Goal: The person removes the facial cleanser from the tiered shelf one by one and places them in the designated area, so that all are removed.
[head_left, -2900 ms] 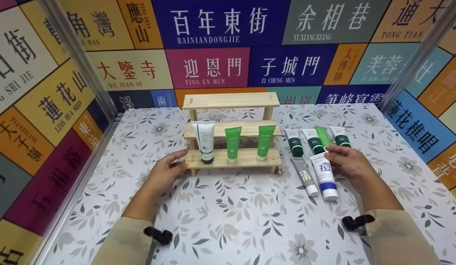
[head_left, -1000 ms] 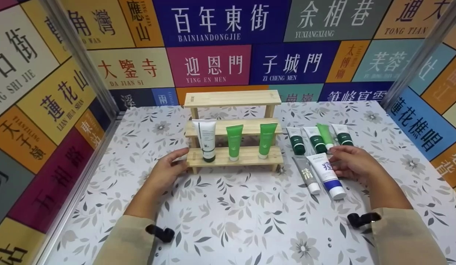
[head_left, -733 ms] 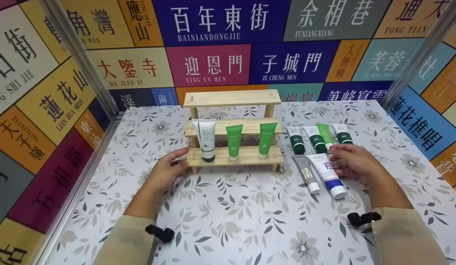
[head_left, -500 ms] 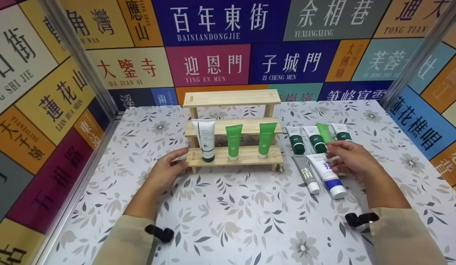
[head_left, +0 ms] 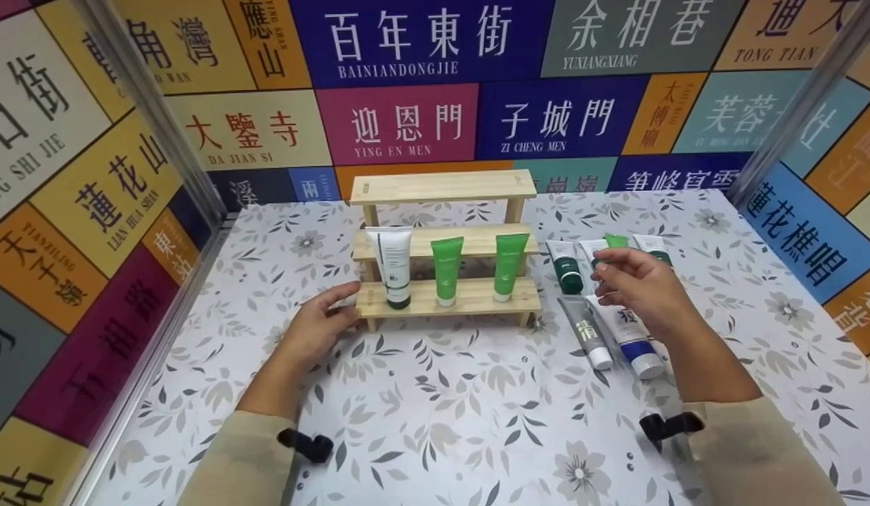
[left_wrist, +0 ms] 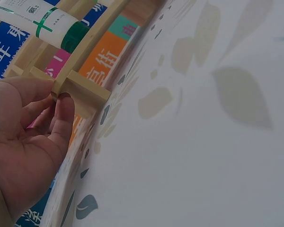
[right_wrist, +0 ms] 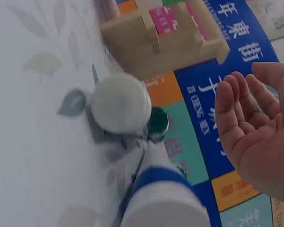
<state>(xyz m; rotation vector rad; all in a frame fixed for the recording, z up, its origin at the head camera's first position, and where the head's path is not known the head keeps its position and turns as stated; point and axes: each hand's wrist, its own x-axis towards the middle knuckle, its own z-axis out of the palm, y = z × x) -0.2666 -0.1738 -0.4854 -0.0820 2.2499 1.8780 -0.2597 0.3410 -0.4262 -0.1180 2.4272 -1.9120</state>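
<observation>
A three-step wooden stand (head_left: pixel 442 186) holds a white tube (head_left: pixel 391 267) and two green tubes (head_left: pixel 446 270) upright on its lowest step. My left hand (head_left: pixel 315 327) holds the left end of that step, thumb and fingertip at its corner in the left wrist view. My right hand (head_left: pixel 639 288), holding nothing, hovers over the tubes on the right with its fingers loosely bent. Below it lie a white tube with a blue band (head_left: pixel 637 348) and a grey tube (head_left: pixel 585 330), side by side. The right wrist view shows the open palm beside the blue-banded tube (right_wrist: pixel 163 189).
Behind the right hand lie several more tubes, among them a white and dark green tube (head_left: pixel 566 267) and a green tube (head_left: pixel 615 240), partly covered by the hand. A flower-patterned cloth (head_left: pixel 435 414) covers the table. Printed panels (head_left: pixel 400 126) wall it in.
The right hand has left the blue-banded tube, rising and moving left over the back tubes. That tube now lies more slanted than at first. The left hand stays at the stand.
</observation>
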